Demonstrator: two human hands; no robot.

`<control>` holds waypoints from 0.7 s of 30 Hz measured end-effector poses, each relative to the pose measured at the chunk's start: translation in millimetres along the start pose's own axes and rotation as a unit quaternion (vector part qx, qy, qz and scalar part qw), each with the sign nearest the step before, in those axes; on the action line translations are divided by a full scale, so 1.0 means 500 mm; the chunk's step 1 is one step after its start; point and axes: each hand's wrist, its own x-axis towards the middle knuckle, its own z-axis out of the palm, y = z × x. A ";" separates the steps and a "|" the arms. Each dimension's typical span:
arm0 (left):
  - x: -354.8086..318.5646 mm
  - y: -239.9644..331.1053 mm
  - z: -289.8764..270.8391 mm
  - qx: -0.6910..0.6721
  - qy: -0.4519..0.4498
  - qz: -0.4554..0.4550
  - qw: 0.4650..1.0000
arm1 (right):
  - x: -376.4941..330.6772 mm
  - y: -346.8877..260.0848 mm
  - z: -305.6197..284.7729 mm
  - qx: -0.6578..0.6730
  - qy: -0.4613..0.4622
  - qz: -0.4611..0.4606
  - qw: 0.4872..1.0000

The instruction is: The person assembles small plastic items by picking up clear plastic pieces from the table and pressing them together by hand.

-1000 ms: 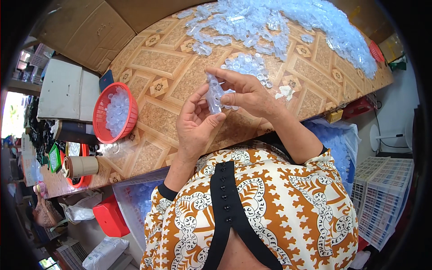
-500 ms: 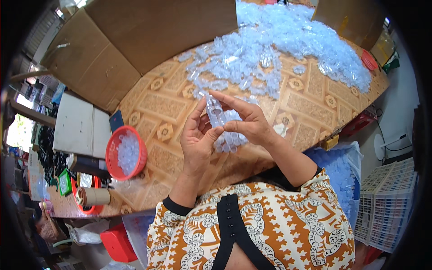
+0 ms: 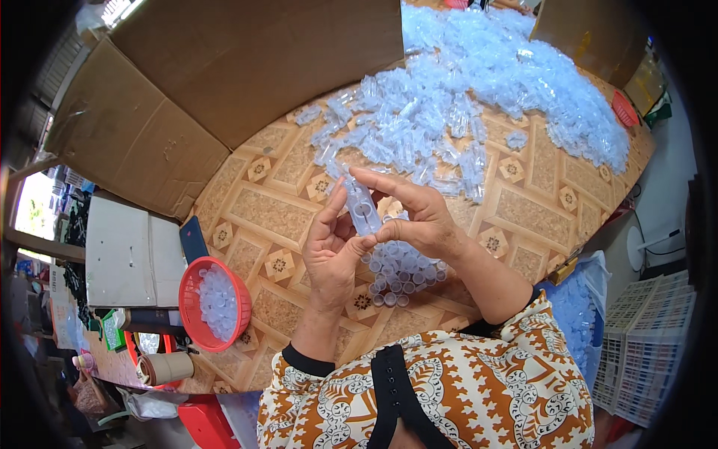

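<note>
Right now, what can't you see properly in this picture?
All in the head view:
Ends of the clear plastic piece: partly covered by the left hand and right hand.
Some small clear rings: behind the right hand.
Bottom of the red basket: under its pale pieces.
Space behind the brown cardboard: blocked by it.
Single pieces in the far heap: too small, jumbled.

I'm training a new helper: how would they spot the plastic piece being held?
Start at the wide patterned table and find the person's left hand and right hand over it. Between them is a narrow, clear plastic piece. Unlike the clear pieces heaped farther back, this one is held up.
</note>
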 end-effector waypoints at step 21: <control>-0.043 -0.008 -0.029 -0.014 -0.011 -0.063 0.998 | -0.036 0.012 0.023 -0.045 0.005 -0.008 0.999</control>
